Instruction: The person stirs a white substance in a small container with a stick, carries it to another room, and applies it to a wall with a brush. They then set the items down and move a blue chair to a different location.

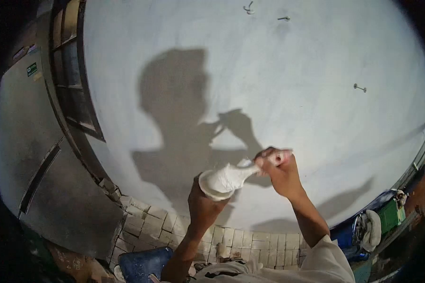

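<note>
My left hand (204,207) is wrapped round a small round white container (217,195), its rim turned up toward me. In my right hand (282,174), the fingers close on the handle of a paintbrush (227,179). Its wide head is thickly coated in white and lies over the container's mouth, hiding most of the inside. The handle's pale, pinkish end sticks out past my right fingers, slightly blurred. Both hands are in front of a whitish painted wall (316,108), on which my shadow falls.
Metal hooks (284,19) and a small fitting (360,88) stick out of the wall. At left stand a grey refrigerator (71,203) and a framed window (72,66). A blue container (145,264) sits on the tiled floor (255,240); a green crate (389,216) is at right.
</note>
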A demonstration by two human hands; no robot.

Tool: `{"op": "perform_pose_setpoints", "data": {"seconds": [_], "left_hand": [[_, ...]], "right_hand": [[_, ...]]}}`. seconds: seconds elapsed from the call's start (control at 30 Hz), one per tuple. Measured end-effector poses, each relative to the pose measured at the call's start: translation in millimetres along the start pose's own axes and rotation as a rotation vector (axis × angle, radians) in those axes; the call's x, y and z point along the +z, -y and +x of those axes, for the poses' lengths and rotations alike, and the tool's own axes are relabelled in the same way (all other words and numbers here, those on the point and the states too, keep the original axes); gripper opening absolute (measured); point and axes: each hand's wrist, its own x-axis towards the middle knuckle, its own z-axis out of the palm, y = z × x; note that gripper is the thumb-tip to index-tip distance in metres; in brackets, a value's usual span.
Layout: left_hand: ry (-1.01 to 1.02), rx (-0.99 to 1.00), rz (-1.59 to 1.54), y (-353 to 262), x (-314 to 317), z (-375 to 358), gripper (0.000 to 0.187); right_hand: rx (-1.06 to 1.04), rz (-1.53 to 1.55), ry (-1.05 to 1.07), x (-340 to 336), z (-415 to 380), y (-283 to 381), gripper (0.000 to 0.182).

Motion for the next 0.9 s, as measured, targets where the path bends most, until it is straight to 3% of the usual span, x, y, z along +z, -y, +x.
{"op": "perform_pose_setpoints", "data": {"seconds": [0.07, 0.13, 0.2, 0.47, 0.73, 0.9], "left_hand": [[0.012, -0.009, -0.011, -5, 11, 15, 0.073], [0.027, 0.033, -0.025, -17, 17, 22, 0.072], [0.059, 0.020, -0.068, -17, 24, 30, 0.071], [0.113, -0.035, -0.050, -1, 54, 46, 0.069], [0.095, 0.005, -0.117, 0, 61, 62, 0.070], [0.094, -0.020, -0.127, -4, 62, 65, 0.071]], "right_hand": [[0.253, 0.012, -0.147, -15, 13, -5, 0.016], [0.239, 0.043, -0.167, -26, 15, -14, 0.024], [0.361, 0.250, -0.294, -35, 17, -22, 0.027], [0.426, 0.559, -0.479, -63, 18, -29, 0.027], [0.441, 0.694, -0.509, -72, 10, -38, 0.030], [0.491, 0.806, -0.545, -64, 4, -42, 0.022]]}}
